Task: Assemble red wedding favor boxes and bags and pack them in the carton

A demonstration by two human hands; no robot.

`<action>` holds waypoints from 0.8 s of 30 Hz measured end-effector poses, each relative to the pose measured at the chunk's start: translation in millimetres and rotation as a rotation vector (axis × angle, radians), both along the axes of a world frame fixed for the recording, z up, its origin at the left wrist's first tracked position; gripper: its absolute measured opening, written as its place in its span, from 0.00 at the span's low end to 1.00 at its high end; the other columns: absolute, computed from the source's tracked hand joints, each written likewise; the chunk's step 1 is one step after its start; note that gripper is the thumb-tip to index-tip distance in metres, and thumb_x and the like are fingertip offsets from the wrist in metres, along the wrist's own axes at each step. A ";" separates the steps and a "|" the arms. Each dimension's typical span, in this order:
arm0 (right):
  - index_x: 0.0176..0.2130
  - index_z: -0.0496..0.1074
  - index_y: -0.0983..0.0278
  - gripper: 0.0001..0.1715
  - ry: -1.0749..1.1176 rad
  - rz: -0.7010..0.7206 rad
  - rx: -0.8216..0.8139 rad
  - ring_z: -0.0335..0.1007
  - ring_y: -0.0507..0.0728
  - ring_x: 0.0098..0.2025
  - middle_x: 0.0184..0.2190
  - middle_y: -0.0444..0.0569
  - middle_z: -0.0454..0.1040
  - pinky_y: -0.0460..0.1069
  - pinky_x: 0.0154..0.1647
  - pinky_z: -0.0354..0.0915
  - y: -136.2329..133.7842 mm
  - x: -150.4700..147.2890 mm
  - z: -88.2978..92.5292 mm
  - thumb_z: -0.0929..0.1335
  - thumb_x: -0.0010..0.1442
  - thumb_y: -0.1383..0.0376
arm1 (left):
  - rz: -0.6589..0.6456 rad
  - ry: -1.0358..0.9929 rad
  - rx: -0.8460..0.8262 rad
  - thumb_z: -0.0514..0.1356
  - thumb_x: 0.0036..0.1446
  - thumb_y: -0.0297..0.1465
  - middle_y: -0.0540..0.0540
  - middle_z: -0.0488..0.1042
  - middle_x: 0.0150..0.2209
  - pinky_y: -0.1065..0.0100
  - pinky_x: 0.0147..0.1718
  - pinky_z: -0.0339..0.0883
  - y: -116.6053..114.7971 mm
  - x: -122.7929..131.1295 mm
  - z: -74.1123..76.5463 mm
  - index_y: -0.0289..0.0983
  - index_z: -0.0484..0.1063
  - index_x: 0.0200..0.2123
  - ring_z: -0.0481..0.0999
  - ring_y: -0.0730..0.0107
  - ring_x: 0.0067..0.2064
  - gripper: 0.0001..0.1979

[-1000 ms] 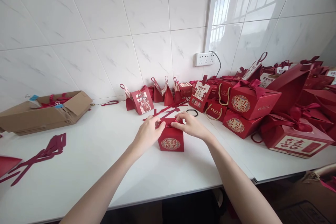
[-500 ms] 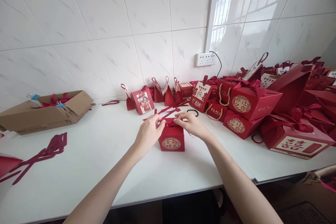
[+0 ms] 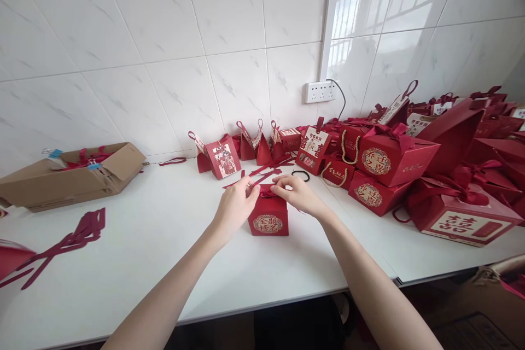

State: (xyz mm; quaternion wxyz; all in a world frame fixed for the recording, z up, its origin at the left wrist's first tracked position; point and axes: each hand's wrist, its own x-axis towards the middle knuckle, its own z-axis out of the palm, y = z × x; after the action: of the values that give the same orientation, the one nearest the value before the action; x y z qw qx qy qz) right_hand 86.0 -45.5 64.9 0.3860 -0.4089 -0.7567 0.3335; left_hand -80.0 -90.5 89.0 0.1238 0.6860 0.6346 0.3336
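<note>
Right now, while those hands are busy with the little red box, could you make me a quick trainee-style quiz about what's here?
1. True or false: the left hand and right hand are at opposite sides of the red ribbon atop the small red box.
2. What colour are the clips in the cardboard box? A) green B) blue C) yellow
3. Fill in: a white ____ is mounted on the tiled wall.

Key: 1. True. 2. B. 3. Power socket.

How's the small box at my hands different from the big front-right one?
The small box has a round emblem; the big box, a rectangular panel. Left hand and right hand hold the small box's ribbon; neither touches the big box. Both are red and ribboned.
</note>
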 end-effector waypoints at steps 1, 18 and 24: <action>0.21 0.68 0.64 0.18 -0.003 -0.005 0.006 0.67 0.55 0.34 0.31 0.48 0.73 0.48 0.32 0.60 0.0 -0.1 0.1 0.64 0.56 0.57 | -0.004 -0.016 -0.009 0.51 0.56 0.37 0.51 0.72 0.22 0.68 0.25 0.57 0.1 0.4 0.3 0.40 0.65 0.27 0.70 0.67 0.24 0.09; 0.20 0.64 0.64 0.17 0.005 0.004 -0.029 0.67 0.57 0.37 0.32 0.49 0.72 0.48 0.32 0.59 -3.1 1.1 3.5 0.63 0.55 0.58 | -0.095 -0.163 0.076 0.54 0.53 0.36 0.48 0.77 0.32 0.67 0.36 0.67 0.8 0.3 -9.2 0.39 0.64 0.26 0.77 0.63 0.39 0.08; 0.21 0.66 0.64 0.15 -0.024 -0.013 -0.037 0.68 0.56 0.38 0.32 0.48 0.72 0.48 0.33 0.60 -2.9 1.5 3.8 0.64 0.54 0.58 | -0.153 -0.319 0.040 0.56 0.49 0.32 0.45 0.77 0.42 0.60 0.48 0.67 10.2 -7.6 -17.4 0.39 0.62 0.22 0.75 0.61 0.46 0.06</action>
State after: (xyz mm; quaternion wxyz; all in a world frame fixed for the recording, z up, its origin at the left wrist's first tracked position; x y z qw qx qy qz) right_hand 87.6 -48.4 68.7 0.3713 -0.4247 -0.7525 0.3399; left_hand -87.7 -80.3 71.6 0.2342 0.6730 0.5460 0.4406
